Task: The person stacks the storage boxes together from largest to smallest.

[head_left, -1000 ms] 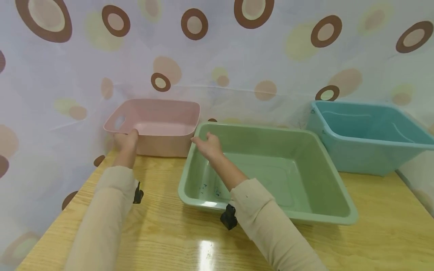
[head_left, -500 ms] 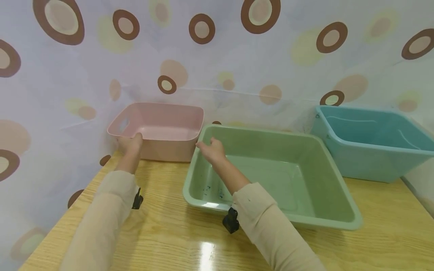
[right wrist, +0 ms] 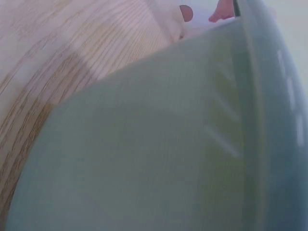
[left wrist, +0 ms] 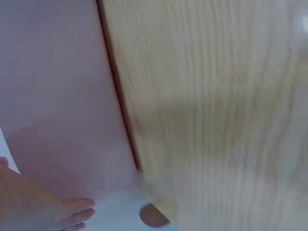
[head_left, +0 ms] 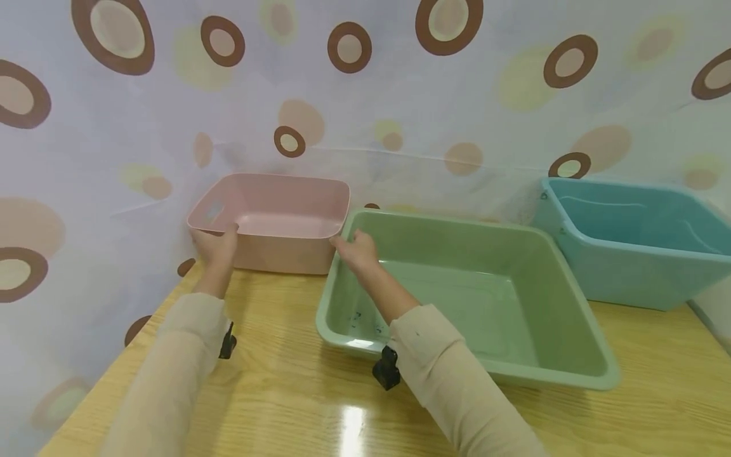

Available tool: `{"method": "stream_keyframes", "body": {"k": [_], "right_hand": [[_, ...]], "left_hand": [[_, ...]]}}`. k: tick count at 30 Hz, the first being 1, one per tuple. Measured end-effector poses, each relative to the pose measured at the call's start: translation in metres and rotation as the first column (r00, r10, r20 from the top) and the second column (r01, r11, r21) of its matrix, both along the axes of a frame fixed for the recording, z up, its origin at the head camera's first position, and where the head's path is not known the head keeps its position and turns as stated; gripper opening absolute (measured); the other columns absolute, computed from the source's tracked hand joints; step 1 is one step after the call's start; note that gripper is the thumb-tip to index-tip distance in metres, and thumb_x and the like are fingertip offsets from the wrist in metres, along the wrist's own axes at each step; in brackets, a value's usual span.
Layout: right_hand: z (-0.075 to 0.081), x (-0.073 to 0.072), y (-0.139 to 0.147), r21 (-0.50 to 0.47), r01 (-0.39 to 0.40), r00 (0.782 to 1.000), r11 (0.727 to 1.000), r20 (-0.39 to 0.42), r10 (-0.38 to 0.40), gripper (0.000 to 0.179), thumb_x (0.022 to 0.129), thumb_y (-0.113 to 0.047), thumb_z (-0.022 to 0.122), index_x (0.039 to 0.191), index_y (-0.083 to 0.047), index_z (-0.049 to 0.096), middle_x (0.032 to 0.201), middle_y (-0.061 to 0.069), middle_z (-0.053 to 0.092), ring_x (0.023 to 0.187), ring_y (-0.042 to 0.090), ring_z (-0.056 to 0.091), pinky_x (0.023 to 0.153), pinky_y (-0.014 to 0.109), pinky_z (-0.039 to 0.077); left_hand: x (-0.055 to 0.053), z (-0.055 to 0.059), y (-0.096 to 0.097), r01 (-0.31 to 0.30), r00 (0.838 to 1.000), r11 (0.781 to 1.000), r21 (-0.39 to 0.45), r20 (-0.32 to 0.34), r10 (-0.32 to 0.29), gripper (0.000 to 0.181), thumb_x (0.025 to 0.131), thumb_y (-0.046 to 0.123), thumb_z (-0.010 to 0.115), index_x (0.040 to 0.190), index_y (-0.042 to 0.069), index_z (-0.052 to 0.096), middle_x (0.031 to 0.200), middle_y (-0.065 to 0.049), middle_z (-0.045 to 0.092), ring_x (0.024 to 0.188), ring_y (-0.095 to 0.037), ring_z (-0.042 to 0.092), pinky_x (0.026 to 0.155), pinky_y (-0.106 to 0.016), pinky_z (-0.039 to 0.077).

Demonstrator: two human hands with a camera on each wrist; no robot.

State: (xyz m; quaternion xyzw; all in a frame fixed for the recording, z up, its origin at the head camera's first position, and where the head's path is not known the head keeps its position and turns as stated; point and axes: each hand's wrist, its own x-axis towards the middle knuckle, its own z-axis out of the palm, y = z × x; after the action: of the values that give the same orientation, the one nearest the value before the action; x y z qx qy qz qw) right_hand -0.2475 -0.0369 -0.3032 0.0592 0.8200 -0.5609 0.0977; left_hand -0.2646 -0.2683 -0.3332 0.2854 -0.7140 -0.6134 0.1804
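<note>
A pink plastic basket [head_left: 285, 254] with a cut-out handle stands at the back left of the table. My left hand [head_left: 216, 251] grips its front left corner, thumb over the rim. In the left wrist view, this hand's fingers [left wrist: 77, 211] reach out straight along the outer wall. My right hand [head_left: 360, 254] is over the left rim of a green basin [head_left: 468, 368]. Its thumb points left and overlaps the pink basket's front right corner in the head view. Only a fingertip [right wrist: 223, 10] shows past the basin's rim in the right wrist view.
A blue bin [head_left: 617, 273] stands at the back right, close beside the green basin. All three containers are on a wooden table [head_left: 274, 393]. A patterned cloth [head_left: 365, 108] hangs right behind them.
The whole head view has shifted right and slightly down. My right thumb lies a little farther left against the pink basket's corner. The left hand keeps its place at the rim.
</note>
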Motion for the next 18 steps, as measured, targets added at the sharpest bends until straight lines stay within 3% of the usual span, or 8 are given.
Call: {"method": "stream_keyframes", "body": {"k": [3, 8, 13, 18], "right_hand": [[0.0, -0.001, -0.004, -0.001, 0.008, 1.0, 1.0, -0.013, -0.008, 0.051, 0.09, -0.025, 0.051, 0.132, 0.004, 0.045, 0.134, 0.019, 0.048, 0.123, 0.031, 0.045, 0.103, 0.041, 0.039], [-0.005, -0.004, -0.014, 0.039, 0.006, 0.999, 0.999, -0.04, -0.004, 0.05, 0.09, -0.023, 0.049, 0.131, 0.006, 0.045, 0.131, 0.022, 0.05, 0.119, 0.033, 0.047, 0.1, 0.041, 0.042], [-0.006, -0.011, -0.023, 0.128, 0.015, 0.996, 0.992, -0.089, -0.003, 0.044, 0.089, -0.024, 0.05, 0.122, 0.006, 0.051, 0.122, 0.021, 0.056, 0.112, 0.032, 0.052, 0.095, 0.041, 0.044], [0.0, -0.018, -0.029, 0.208, 0.035, 0.998, 0.977, -0.066, -0.021, 0.049, 0.09, -0.024, 0.051, 0.128, 0.007, 0.047, 0.13, 0.02, 0.053, 0.12, 0.031, 0.049, 0.101, 0.038, 0.042]], "left_hand": [[0.0, -0.003, -0.016, -0.013, 1.0, 1.0, -0.018, 0.016, 0.013, 0.082, 0.088, 0.026, 0.054, 0.148, 0.009, 0.001, 0.156, -0.01, 0.008, 0.143, -0.021, 0.011, 0.116, -0.028, 0.014], [-0.002, -0.011, -0.046, -0.043, 0.995, 0.999, -0.03, 0.087, 0.046, 0.082, 0.087, 0.034, 0.05, 0.149, 0.009, 0.002, 0.156, -0.01, 0.01, 0.143, -0.022, 0.011, 0.117, -0.029, 0.012], [-0.003, -0.017, -0.059, 0.009, 0.989, 1.0, 0.022, 0.147, -0.012, 0.085, 0.088, 0.042, 0.046, 0.15, 0.01, -0.003, 0.157, -0.009, 0.002, 0.144, -0.022, 0.005, 0.117, -0.029, 0.008], [-0.007, -0.016, -0.062, 0.086, 0.989, 0.996, 0.008, 0.117, -0.086, 0.078, 0.091, 0.04, 0.043, 0.15, 0.008, 0.003, 0.156, -0.013, 0.007, 0.144, -0.026, 0.011, 0.117, -0.032, 0.014]]}}
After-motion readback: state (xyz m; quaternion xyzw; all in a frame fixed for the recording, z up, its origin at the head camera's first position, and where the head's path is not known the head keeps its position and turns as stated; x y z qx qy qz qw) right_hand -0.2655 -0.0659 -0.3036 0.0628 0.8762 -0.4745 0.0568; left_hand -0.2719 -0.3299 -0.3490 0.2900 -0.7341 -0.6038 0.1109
